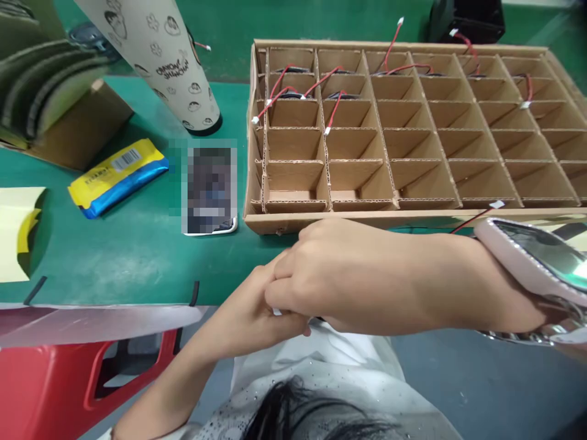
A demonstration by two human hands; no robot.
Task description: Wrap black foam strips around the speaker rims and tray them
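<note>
My left hand (250, 315) and my right hand (312, 278) meet over my lap, just in front of the near wall of a cardboard divider box (321, 221). Their fingers are closed and overlap. A tiny white bit (276, 311) shows between them; whatever else they hold is hidden. A silvery watch (527, 250) is on my right wrist. In some back cells of the box sit dark parts whose red and black wires (337, 110) end in white plugs. Behind my right forearm, another wire with a white plug (498, 205) lies against the box's near edge.
On the green table (151, 263) left of the box are a phone (211, 189), a yellow and blue packet (119, 174), a patterned tumbler (183, 73) and a carton (87, 128). A black object (468, 21) stands behind the box. A red stool (41, 391) is below left.
</note>
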